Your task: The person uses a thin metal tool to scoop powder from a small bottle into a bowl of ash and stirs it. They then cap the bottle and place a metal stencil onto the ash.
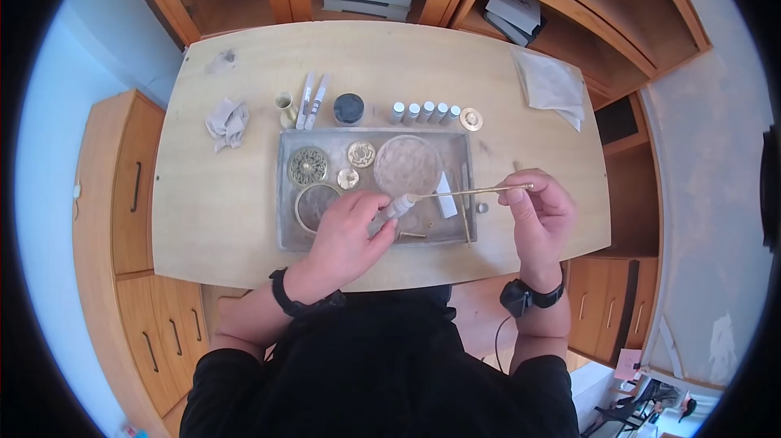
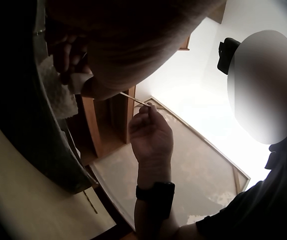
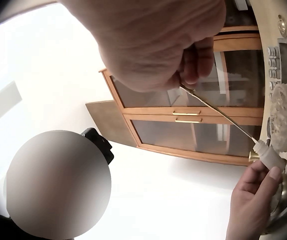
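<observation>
My left hand [image 1: 346,235] pinches a small pale bottle [image 1: 398,208] between thumb and fingers, its uncapped neck tilted up and right. A thin brass rod [image 1: 476,191] runs across to it from my right hand [image 1: 541,214], which grips the far end with curled fingers. In the right wrist view, the tip of the rod is at the mouth of the bottle [image 3: 272,157], so its end is hidden. Both hands are over the right and front parts of a grey tray [image 1: 284,218]. Close to the bottle lies a round textured glass dish [image 1: 407,163].
The tray also bears an openwork brass disc [image 1: 308,165], smaller brass discs, a brass ring [image 1: 301,210] and a white strip [image 1: 446,196]. Behind it stand capped vials [image 1: 428,112], a dark round jar [image 1: 349,108] and a brass cup [image 1: 285,109]. A small silver cap [image 1: 482,208] sits right of the tray.
</observation>
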A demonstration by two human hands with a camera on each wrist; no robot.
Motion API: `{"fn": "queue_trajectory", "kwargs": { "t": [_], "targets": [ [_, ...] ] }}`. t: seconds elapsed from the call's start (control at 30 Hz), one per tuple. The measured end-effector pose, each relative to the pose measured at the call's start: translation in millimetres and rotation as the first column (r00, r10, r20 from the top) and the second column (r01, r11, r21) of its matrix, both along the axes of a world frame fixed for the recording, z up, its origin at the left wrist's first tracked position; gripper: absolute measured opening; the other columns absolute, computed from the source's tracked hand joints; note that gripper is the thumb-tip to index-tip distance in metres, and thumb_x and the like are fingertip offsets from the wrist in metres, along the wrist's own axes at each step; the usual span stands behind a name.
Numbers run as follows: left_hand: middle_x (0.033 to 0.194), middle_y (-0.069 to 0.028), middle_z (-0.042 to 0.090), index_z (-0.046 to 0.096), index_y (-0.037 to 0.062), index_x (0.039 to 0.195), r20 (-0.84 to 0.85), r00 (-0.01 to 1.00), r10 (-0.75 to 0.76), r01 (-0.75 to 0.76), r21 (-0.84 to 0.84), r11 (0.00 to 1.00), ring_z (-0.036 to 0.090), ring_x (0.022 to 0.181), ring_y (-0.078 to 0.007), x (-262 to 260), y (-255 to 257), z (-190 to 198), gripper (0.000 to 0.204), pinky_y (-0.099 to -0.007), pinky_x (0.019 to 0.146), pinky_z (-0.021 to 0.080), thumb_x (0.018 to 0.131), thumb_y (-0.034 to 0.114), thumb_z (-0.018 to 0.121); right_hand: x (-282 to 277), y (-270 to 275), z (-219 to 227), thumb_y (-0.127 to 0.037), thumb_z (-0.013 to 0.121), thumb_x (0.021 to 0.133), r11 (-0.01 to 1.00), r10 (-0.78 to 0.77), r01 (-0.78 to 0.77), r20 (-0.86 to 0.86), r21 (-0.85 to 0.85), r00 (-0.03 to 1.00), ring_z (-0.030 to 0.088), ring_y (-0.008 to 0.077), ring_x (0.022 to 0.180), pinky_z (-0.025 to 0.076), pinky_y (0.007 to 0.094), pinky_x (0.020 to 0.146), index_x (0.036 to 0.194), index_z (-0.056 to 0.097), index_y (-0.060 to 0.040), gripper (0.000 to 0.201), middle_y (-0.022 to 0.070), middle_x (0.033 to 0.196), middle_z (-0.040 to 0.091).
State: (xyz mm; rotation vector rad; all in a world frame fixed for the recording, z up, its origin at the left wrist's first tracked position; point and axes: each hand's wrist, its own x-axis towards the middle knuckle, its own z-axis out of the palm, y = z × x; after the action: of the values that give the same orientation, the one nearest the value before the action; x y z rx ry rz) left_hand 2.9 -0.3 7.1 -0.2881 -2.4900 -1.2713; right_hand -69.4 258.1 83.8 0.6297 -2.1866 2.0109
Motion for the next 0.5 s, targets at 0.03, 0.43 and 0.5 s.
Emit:
{"fn": "queue_trajectory", "kwargs": {
  "t": [0.03,0.43,0.5],
  "targets": [
    [0.096,-0.0141,0.068,0.065,0.0021,0.106,0.003,1.000,0.002,-0.002,0.004,1.000,0.066,0.085,-0.0330,-0.2,0.3,0.4,0.025,-0.0431,0.074,0.053,0.085,0.006,0.077,0.3,-0.2,0.3,-0.001,0.068,0.101,1.000,-0.005,0.005,0.003,-0.008,1.000,0.066,0.0086,0.083,0.052,0.0213,0.073,0.108,0.070,0.0039,0.009,0.0069,0.099,0.071],
    [0.100,-0.0139,0.069,0.065,0.0021,0.108,0.104,0.994,0.033,-0.039,0.055,0.998,0.066,0.088,-0.0324,1.8,-1.5,2.8,0.026,-0.0425,0.077,0.054,0.086,0.010,0.078,-41.3,4.1,-57.8,-0.005,0.068,0.102,0.952,-0.215,0.257,0.236,-0.165,0.948,0.065,0.0102,0.078,0.053,0.0254,0.076,0.106,0.071,0.0036,0.010,0.0081,0.094,0.075],
    [0.100,-0.0134,0.069,0.065,0.0022,0.108,0.092,0.995,0.042,-0.048,0.074,0.996,0.066,0.087,-0.0306,2.7,-1.4,0.4,0.026,-0.0411,0.075,0.054,0.086,0.009,0.078,-43.1,-1.5,-60.5,-0.005,0.068,0.102,0.956,-0.212,0.257,0.269,-0.142,0.939,0.065,0.0102,0.078,0.053,0.0253,0.076,0.107,0.071,0.0037,0.010,0.0079,0.094,0.075]
  ]
}}
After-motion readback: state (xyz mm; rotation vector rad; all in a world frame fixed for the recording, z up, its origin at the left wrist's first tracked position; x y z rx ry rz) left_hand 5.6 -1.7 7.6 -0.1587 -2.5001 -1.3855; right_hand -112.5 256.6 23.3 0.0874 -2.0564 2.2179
